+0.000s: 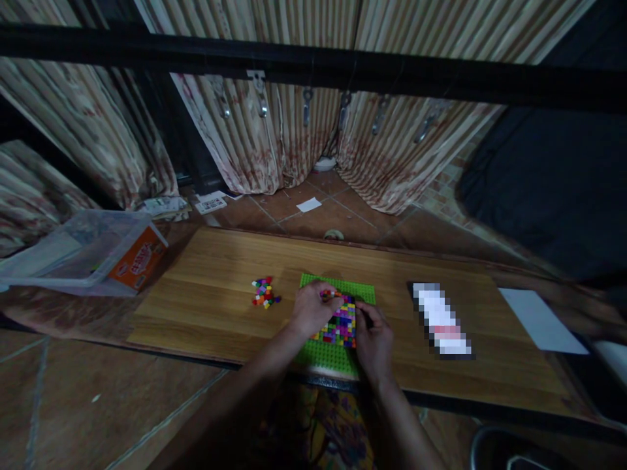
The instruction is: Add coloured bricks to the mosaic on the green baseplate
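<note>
A green baseplate [327, 356] lies on a wooden board [210, 294], partly covered by a patch of small coloured bricks [340, 326]. My left hand [309, 309] rests on the plate's left part, fingers curled and pinching small bricks at the patch's top edge. My right hand [372, 336] sits at the patch's right edge, fingers pressed together on the bricks; what it holds is hidden. A loose pile of coloured bricks [264, 292] lies on the board to the left of the plate.
A clear plastic bin [83, 251] with an orange box stands at the left on the tiled floor. A blurred-out flat object [441, 320] and a white sheet [541, 320] lie to the right. Curtains and a black bar [313, 65] are ahead.
</note>
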### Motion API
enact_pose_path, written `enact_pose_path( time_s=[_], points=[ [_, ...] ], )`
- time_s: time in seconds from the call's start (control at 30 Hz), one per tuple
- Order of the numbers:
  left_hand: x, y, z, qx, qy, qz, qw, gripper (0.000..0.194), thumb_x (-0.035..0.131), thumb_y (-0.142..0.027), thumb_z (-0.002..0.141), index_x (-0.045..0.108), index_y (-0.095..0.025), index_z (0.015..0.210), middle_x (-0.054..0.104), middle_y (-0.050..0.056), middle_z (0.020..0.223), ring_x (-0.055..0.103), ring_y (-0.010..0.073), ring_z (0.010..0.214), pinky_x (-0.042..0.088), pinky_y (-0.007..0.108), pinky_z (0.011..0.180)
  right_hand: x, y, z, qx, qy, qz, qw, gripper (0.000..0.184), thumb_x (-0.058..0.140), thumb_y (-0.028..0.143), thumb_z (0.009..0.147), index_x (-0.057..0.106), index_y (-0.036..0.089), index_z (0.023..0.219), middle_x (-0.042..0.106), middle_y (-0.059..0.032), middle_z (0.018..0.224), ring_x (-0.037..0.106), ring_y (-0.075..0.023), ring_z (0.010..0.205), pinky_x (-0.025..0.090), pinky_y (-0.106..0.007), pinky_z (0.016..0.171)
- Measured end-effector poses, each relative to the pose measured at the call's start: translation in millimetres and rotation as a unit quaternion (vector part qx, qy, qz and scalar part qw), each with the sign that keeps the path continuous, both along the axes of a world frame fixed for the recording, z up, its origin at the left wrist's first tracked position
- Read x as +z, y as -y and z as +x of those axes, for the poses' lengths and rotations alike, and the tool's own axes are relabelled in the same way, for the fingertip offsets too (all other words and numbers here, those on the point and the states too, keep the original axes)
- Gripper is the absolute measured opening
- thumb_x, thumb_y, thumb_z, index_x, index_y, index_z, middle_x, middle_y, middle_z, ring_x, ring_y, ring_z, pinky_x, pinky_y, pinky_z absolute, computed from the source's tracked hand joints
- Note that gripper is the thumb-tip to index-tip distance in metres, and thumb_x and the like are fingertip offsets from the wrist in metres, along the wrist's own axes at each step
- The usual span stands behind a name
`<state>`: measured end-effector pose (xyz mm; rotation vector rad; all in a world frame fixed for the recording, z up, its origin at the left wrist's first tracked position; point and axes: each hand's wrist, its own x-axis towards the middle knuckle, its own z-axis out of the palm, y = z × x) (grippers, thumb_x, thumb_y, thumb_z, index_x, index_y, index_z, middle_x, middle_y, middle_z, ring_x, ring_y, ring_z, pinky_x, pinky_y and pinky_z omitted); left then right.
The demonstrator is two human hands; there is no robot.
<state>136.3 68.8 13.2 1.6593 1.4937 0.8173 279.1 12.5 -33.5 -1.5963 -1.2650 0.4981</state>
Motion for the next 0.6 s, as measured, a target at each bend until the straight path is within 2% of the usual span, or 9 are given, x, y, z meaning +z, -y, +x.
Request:
enact_pose_path(
  time_s=[0.2,0.33,0.47,0.6],
  points=[
    [-1.1,1.0,-0.5,0.008,0.032,0.008,0.999,0.015,0.069,-0.03,0.072,0.071,-0.02,0.084,0.072,0.002,0.086,0.065,0.018,0.085,0.05,0.029,0.08,0.1,-0.7,2.1,0.007,0.006,-0.004,1.0,0.029,0.049,0.037,0.085,0.068,0.018,0.095,0.068,-0.0093,0.097,0.062,-0.0204,0.089,0.048,-0.035,0.082],
    [-2.6,3.7,-3.1,0.011,0.037,0.01,0.999,0.027,0.07,-0.034,0.072,0.069,-0.018,0.095,0.071,0.004,0.094,0.065,0.019,0.087,0.05,0.029,0.08,1.5,-2.4,4.4,-0.001,-0.03,-0.004,1.0,0.031,0.051,0.04,0.083,0.069,0.016,0.094,0.07,-0.0103,0.096,0.063,-0.0218,0.088,0.048,-0.037,0.082],
    [-8.5,5.4,-8.5,0.023,0.047,0.022,0.998,0.031,0.062,-0.035,0.079,0.065,-0.019,0.105,0.07,0.005,0.1,0.065,0.0187,0.09,0.051,0.03,0.083,16.7,-10.0,0.4,0.003,-0.024,-0.001,1.0,0.035,0.049,0.042,0.085,0.067,0.016,0.1,0.07,-0.0099,0.098,0.064,-0.0215,0.089,0.048,-0.037,0.083],
    [-15.1,5.2,-12.0,0.043,0.096,0.031,0.994,0.026,0.051,-0.028,0.087,0.064,-0.019,0.108,0.069,0.005,0.108,0.063,0.018,0.099,0.048,0.032,0.091,38.6,-25.8,-17.1,0.044,0.095,0.016,0.994,0.035,0.044,0.041,0.089,0.064,0.017,0.106,0.067,-0.0099,0.103,0.06,-0.0213,0.098,0.045,-0.036,0.088]
  ],
)
